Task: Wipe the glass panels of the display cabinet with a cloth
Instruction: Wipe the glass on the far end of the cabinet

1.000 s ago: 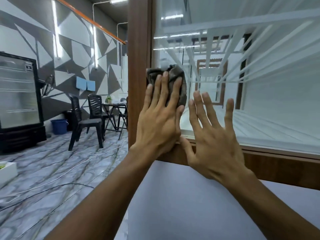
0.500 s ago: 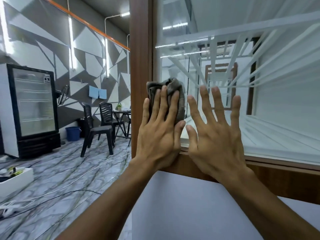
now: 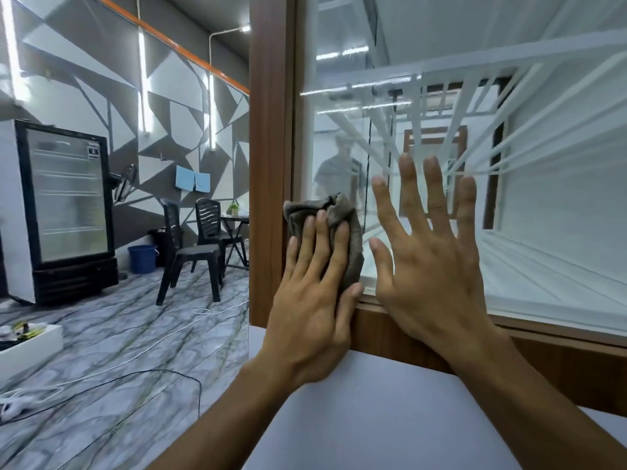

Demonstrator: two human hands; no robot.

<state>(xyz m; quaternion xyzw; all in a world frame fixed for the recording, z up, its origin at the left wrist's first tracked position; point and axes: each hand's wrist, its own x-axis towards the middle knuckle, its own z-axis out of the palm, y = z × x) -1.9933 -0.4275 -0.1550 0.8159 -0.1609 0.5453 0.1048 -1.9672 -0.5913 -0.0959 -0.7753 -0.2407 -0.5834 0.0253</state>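
A crumpled grey-brown cloth (image 3: 342, 222) lies against the lower left corner of the cabinet's glass panel (image 3: 543, 232), beside the brown wooden frame (image 3: 271, 147). My left hand (image 3: 312, 300) presses it flat with straight fingers. To its right, my right hand (image 3: 431, 266) rests on the glass with fingers spread wide and holds nothing. White shelves show behind the glass, and a person's faint reflection appears above the cloth.
A wooden lower rail (image 3: 424, 337) runs under the glass, with a white panel (image 3: 373, 418) below. To the left stand a glass-door fridge (image 3: 64, 212), black plastic chairs (image 3: 190, 252), a blue bucket (image 3: 142, 257) and a white box (image 3: 30, 344). Cables cross the marble floor (image 3: 101, 368).
The view has tilted up and turned left, so both hands and the cloth sit lower in view. My hands keep nearly the same place on the glass, the left pressing the cloth.
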